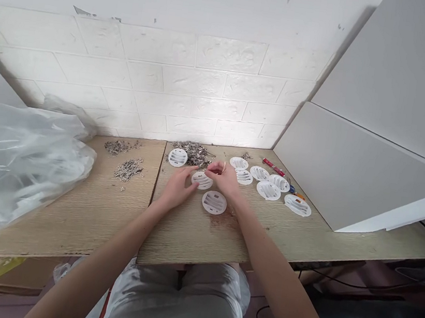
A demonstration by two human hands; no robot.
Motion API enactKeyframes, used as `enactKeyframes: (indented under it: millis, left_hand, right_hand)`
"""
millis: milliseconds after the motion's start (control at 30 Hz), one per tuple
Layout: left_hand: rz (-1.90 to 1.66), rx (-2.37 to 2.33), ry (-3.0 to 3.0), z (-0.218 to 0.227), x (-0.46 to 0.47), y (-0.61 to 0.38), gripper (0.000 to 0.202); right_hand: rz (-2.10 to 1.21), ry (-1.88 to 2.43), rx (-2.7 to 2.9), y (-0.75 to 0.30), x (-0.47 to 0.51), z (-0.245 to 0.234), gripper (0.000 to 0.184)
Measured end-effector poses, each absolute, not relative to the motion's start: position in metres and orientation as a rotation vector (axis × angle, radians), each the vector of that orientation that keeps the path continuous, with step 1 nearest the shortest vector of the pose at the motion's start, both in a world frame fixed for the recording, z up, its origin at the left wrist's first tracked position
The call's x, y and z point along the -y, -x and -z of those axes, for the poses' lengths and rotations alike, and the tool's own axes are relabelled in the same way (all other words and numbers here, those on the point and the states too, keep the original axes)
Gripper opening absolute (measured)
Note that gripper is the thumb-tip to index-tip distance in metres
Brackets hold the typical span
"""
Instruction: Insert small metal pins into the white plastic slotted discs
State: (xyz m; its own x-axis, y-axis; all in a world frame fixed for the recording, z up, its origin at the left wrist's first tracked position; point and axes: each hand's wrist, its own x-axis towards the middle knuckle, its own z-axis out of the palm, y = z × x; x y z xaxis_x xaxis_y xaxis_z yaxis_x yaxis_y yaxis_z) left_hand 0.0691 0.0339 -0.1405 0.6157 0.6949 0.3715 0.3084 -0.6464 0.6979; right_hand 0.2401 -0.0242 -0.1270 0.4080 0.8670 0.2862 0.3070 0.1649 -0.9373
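Note:
My left hand (pixel 177 189) grips the left edge of a round white slotted plastic disc (pixel 202 181), its thumb on the near side and fingers on the far side. Over the right part of this disc, my right hand (pixel 227 181) has thumb and fingertips pinched together. Whatever sits in that pinch is too small to make out. Just in front lies another white slotted disc (pixel 214 202), flat on the wooden table (pixel 185 244). Behind my left hand, a third disc (pixel 177 157) rests beside a heap of small metal pieces (pixel 194 152).
Several more white discs (pixel 268 190) lie right of my hands, near a red tool (pixel 273 167) and an orange-and-blue one (pixel 296 192). Small piles of metal parts (pixel 128 169) sit left. A large plastic bag (pixel 19 165) covers the left end; grey panels (pixel 353 162) stand right.

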Motion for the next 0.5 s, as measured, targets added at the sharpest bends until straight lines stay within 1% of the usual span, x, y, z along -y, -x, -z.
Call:
enactKeyframes:
  millis: [100,233,367,500]
  left_hand:
    - [-0.842,-0.718,-2.224,0.144,-0.033,-0.074,0.05]
    - [-0.849,-0.905,-2.032,0.142,-0.036,-0.073,0.051]
    - [-0.892,-0.963,-1.726,0.137,-0.039,-0.069,0.044]
    - [-0.899,-0.926,-1.437,0.132,-0.035,-0.069,0.032]
  right_hand:
    - [-0.559,1.435,1.147,-0.239,0.025,0.129,0.023]
    - [-0.547,1.454,1.175,-0.24,0.025,0.129,0.012]
    - [-0.53,1.509,1.21,-0.237,0.027,0.125,0.012]
    - [-0.416,1.58,1.202,-0.23,0.03,0.12,0.017]
